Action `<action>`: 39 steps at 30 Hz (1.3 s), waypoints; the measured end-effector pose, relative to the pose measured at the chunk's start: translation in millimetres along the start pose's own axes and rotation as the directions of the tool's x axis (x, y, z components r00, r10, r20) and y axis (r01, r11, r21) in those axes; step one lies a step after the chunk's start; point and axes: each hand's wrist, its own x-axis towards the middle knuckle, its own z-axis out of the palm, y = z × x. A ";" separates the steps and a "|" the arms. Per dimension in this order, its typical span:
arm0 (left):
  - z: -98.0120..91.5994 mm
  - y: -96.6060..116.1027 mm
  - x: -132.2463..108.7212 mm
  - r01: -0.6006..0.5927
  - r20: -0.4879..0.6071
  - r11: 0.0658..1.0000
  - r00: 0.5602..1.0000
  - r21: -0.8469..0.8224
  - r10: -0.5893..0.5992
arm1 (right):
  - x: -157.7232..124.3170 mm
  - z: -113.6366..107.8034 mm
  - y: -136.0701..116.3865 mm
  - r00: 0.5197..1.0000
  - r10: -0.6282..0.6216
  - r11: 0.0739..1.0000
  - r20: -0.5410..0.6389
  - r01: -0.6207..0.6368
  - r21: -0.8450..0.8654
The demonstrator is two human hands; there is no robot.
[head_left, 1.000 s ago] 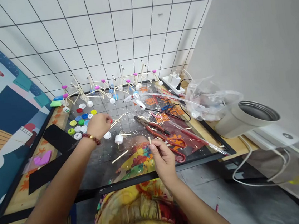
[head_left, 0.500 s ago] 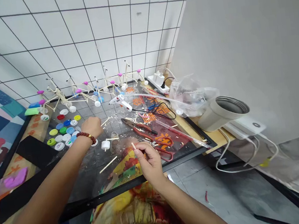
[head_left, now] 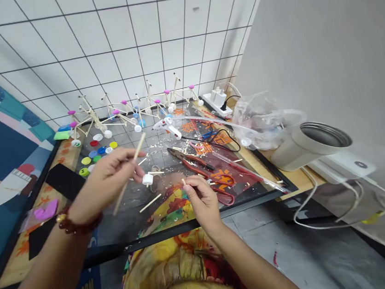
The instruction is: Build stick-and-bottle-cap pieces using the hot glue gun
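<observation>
My left hand point(head_left: 108, 179) is raised over the glass tabletop point(head_left: 131, 216), pinching a long wooden stick point(head_left: 129, 172) that slants from upper right to lower left. My right hand point(head_left: 202, 201) hovers near the table's front edge, its fingers closed on a short wooden stick piece point(head_left: 184, 182) that points up. Between the two hands a white bottle cap point(head_left: 147, 179) with a stick in it lies on the glass. Another loose stick point(head_left: 150, 203) lies just in front of it.
Red-handled pliers point(head_left: 194, 162) and red scissors point(head_left: 224, 192) lie right of my right hand. A white glue gun point(head_left: 169, 127), coloured bottle caps point(head_left: 96, 153) and stick-and-cap models point(head_left: 133, 109) sit farther back. A metal-rimmed cup point(head_left: 312, 144), plastic bag point(head_left: 266, 122) and power strip point(head_left: 220, 100) stand right.
My left hand has come back from the pile of caps and sticks, lifted toward me, and now holds a long stick. My right hand has stayed in place with its short piece.
</observation>
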 end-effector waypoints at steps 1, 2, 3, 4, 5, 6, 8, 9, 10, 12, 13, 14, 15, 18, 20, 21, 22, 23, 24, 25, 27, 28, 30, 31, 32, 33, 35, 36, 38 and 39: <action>11.0 -4.3 -8.6 0.067 0.077 0.986 0.995 -0.154 -0.055 | 0.3 0.7 -0.1 1.000 0.012 1.000 0.003 -0.012 0.006; 24.2 -10.5 -15.7 0.143 0.143 0.945 0.984 -0.293 -0.104 | 0.2 1.4 0.0 1.000 0.029 0.999 0.004 -0.029 0.013; 38.7 -17.7 -21.4 0.222 0.196 0.888 0.969 -0.402 -0.153 | -0.1 1.9 0.3 0.999 0.054 0.998 0.005 -0.055 0.024; 53.5 -25.2 -25.5 0.284 0.235 0.829 0.953 -0.482 -0.189 | -0.7 2.2 0.8 0.996 0.090 0.995 0.011 -0.090 0.046; 67.5 -31.9 -28.4 0.331 0.270 0.772 0.939 -0.542 -0.213 | -1.5 2.5 1.6 0.990 0.135 0.987 0.026 -0.137 0.080; 79.9 -37.4 -30.2 0.359 0.296 0.726 0.929 -0.586 -0.221 | -2.2 2.6 2.7 0.981 0.186 0.974 0.052 -0.191 0.121; 97.6 -44.0 -31.4 0.389 0.309 0.666 0.920 -0.637 -0.241 | -2.9 2.6 5.0 0.953 0.282 0.930 0.113 -0.300 0.212; 102.5 -45.4 -31.2 0.398 0.312 0.651 0.916 -0.646 -0.251 | -2.8 2.5 6.0 0.940 0.316 0.907 0.127 -0.338 0.250; 105.0 -45.9 -30.8 0.403 0.309 0.648 0.914 -0.646 -0.261 | -2.2 2.5 6.6 0.933 0.337 0.892 0.122 -0.358 0.276; 105.4 -45.8 -29.5 0.402 0.297 0.673 0.915 -0.620 -0.273 | -0.2 2.5 6.8 0.929 0.360 0.882 0.083 -0.368 0.296; 104.5 -45.8 -28.8 0.392 0.284 0.698 0.919 -0.599 -0.273 | 1.0 2.6 6.5 0.927 0.369 0.879 0.074 -0.373 0.297; 103.7 -46.1 -28.1 0.379 0.269 0.724 0.925 -0.577 -0.269 | 2.2 2.9 6.1 0.922 0.379 0.875 0.076 -0.384 0.295; 103.4 -46.8 -27.3 0.367 0.258 0.746 0.929 -0.556 -0.264 | 3.2 3.2 5.8 0.917 0.390 0.869 0.088 -0.398 0.294; 107.0 -51.2 -25.1 0.344 0.232 0.780 0.938 -0.523 -0.259 | 4.1 4.2 6.4 0.900 0.420 0.851 0.115 -0.435 0.293; 112.0 -54.8 -23.9 0.333 0.220 0.791 0.942 -0.513 -0.254 | 3.3 4.5 7.8 0.899 0.427 0.853 0.101 -0.437 0.284; 114.6 -56.1 -23.6 0.323 0.212 0.798 0.945 -0.508 -0.248 | 2.8 4.4 8.4 0.900 0.426 0.857 0.096 -0.435 0.278; 116.8 -56.8 -23.3 0.315 0.204 0.804 0.948 -0.505 -0.243 | 2.4 4.3 8.9 0.902 0.421 0.860 0.094 -0.430 0.274; 118.5 -56.8 -23.1 0.309 0.198 0.808 0.950 -0.503 -0.240 | 2.1 4.0 9.1 0.905 0.416 0.862 0.092 -0.424 0.276; 119.6 -56.1 -23.0 0.306 0.192 0.808 0.951 -0.503 -0.241 | 2.0 3.7 9.1 0.907 0.411 0.862 0.094 -0.420 0.283; 120.1 -54.7 -23.0 0.308 0.185 0.807 0.951 -0.505 -0.247 | 2.1 3.4 8.8 0.907 0.409 0.859 0.098 -0.419 0.295; 120.1 -50.6 -23.6 0.315 0.170 0.803 0.949 -0.506 -0.265 | 2.9 2.9 7.7 0.902 0.418 0.845 0.106 -0.429 0.321; 119.8 -48.3 -24.3 0.318 0.164 0.805 0.948 -0.500 -0.272 | 3.5 2.9 6.9 0.898 0.426 0.837 0.109 -0.437 0.330; 119.3 -44.3 -26.4 0.315 0.152 0.825 0.949 -0.469 -0.276 | 4.7 2.9 5.2 0.889 0.445 0.822 0.105 -0.453 0.346; 119.2 -42.8 -27.8 0.310 0.146 0.841 0.951 -0.443 -0.274 | 5.3 3.0 4.5 0.886 0.454 0.815 0.097 -0.457 0.356; 119.3 -41.8 -29.2 0.303 0.138 0.857 0.953 -0.417 -0.270 | 5.8 3.1 3.9 0.883 0.461 0.809 0.087 -0.459 0.367; 119.5 -41.2 -30.7 0.296 0.131 0.871 0.955 -0.392 -0.266 | 6.2 3.1 3.4 0.880 0.469 0.803 0.079 -0.462 0.377; 120.1 -40.7 -33.0 0.285 0.137 0.886 0.958 -0.365 -0.252 | 6.9 2.6 3.0 0.870 0.487 0.787 0.072 -0.474 0.394; 120.4 -40.6 -33.7 0.283 0.155 0.886 0.958 -0.368 -0.241 | 7.1 2.2 2.8 0.865 0.497 0.778 0.075 -0.482 0.402; 121.1 -40.5 -34.2 0.289 0.208 0.866 0.953 -0.409 -0.219 | 7.4 1.1 2.4 0.855 0.511 0.756 0.091 -0.496 0.428; 121.4 -40.5 -34.1 0.298 0.233 0.851 0.949 -0.433 -0.213 | 7.5 0.4 2.2 0.851 0.515 0.742 0.106 -0.504 0.443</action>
